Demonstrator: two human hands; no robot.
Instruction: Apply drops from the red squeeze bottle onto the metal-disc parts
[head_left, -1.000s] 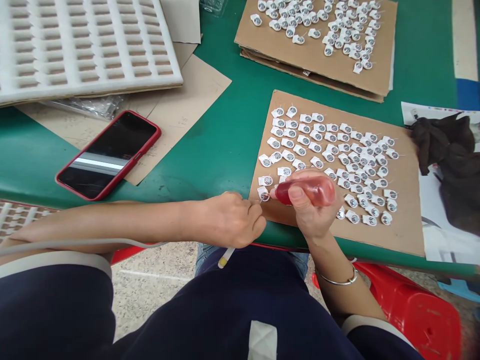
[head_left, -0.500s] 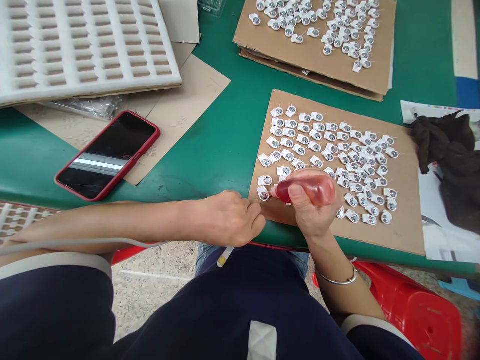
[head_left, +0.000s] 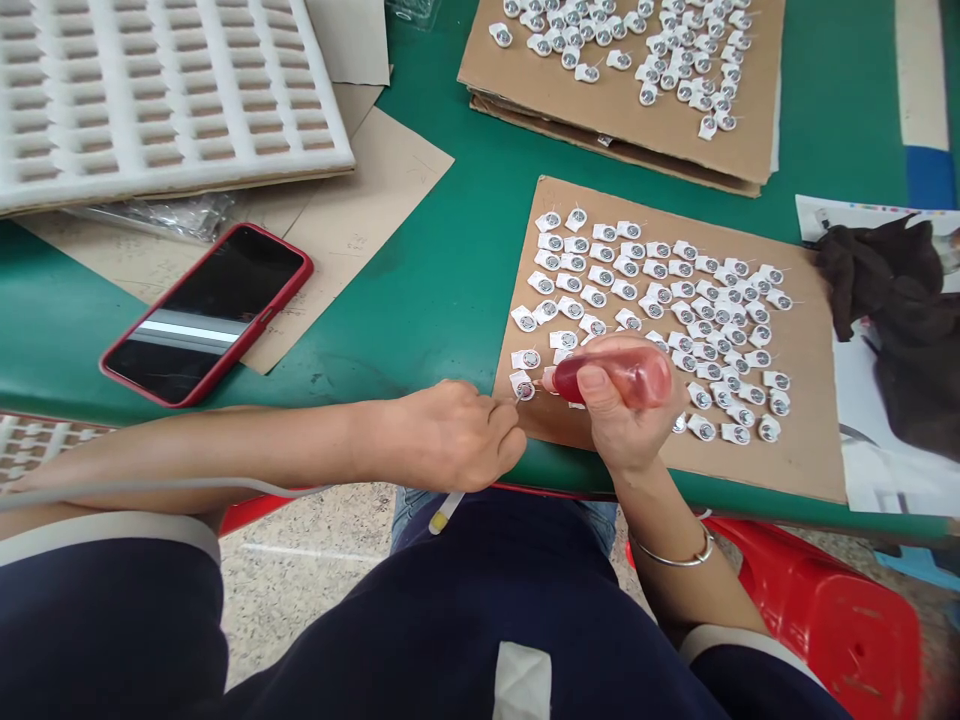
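My right hand (head_left: 630, 425) is wrapped round a red squeeze bottle (head_left: 619, 376), whose tip points left, close beside a small white part with a round metallic face (head_left: 523, 386). My left hand (head_left: 472, 435) is closed at the lower left corner of the cardboard sheet (head_left: 795, 440); a thin wire or pin shows between its fingertips and that part. The rest of what its fingers hold is hidden. Many similar white parts (head_left: 601, 276) lie in rough rows on the sheet, and my right hand covers some of them.
A second cardboard stack (head_left: 540, 80) with more parts lies at the back. A red-cased phone (head_left: 210, 310), brown paper (head_left: 375, 180) and a white foam grid tray (head_left: 172, 100) are at the left. Dark cloth (head_left: 900, 330) lies at the right, and a red stool (head_left: 847, 620) stands below.
The bottle tip has drawn slightly back from the small part's face. My left hand is nearly still, and the whole view has shifted a little.
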